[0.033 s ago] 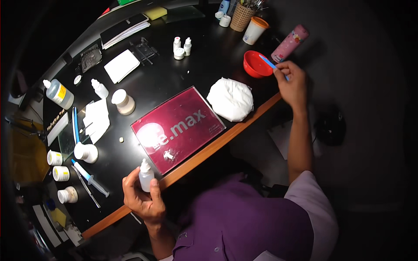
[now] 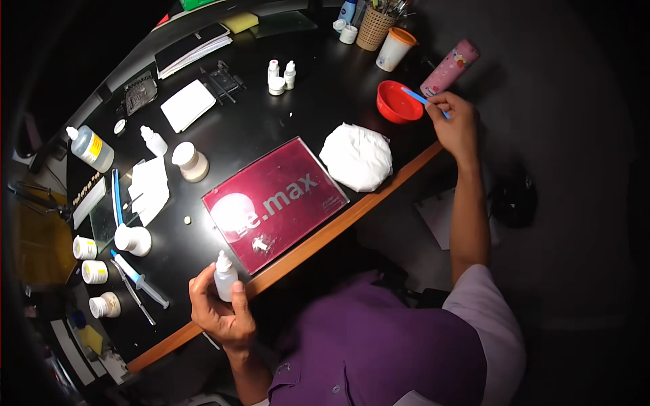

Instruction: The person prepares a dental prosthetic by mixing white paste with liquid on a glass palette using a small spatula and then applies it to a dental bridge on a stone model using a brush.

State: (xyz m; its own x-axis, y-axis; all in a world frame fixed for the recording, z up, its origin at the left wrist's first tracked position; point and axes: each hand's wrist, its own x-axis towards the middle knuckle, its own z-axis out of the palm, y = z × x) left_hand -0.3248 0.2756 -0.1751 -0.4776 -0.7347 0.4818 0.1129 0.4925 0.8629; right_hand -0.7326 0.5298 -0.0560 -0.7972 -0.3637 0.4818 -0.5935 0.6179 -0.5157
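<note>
My left hand (image 2: 225, 314) is closed round a small white dropper bottle (image 2: 225, 281), nozzle upward, by the table's front edge. Beside it lies a dark red glass-like slab (image 2: 271, 210) with pale lettering and a small dab of white powder or paste (image 2: 261, 245) near its lower left corner. At the far right my right hand (image 2: 452, 125) pinches a slim blue spatula (image 2: 414, 96). The spatula's tip is over the red bowl (image 2: 387, 111); whether it touches the bowl cannot be made out. Between slab and bowl rests a crumpled white cloth or tissue bundle (image 2: 356, 157).
To the left stand several white jars (image 2: 133, 240), a syringe (image 2: 140, 279), a clear bottle (image 2: 93, 149) and white paper (image 2: 149, 186). Small bottles (image 2: 290, 76) sit at the back. A lidded cup (image 2: 395, 51) and pink flask (image 2: 450, 68) flank the bowl. The wooden edge (image 2: 298, 250) runs in front.
</note>
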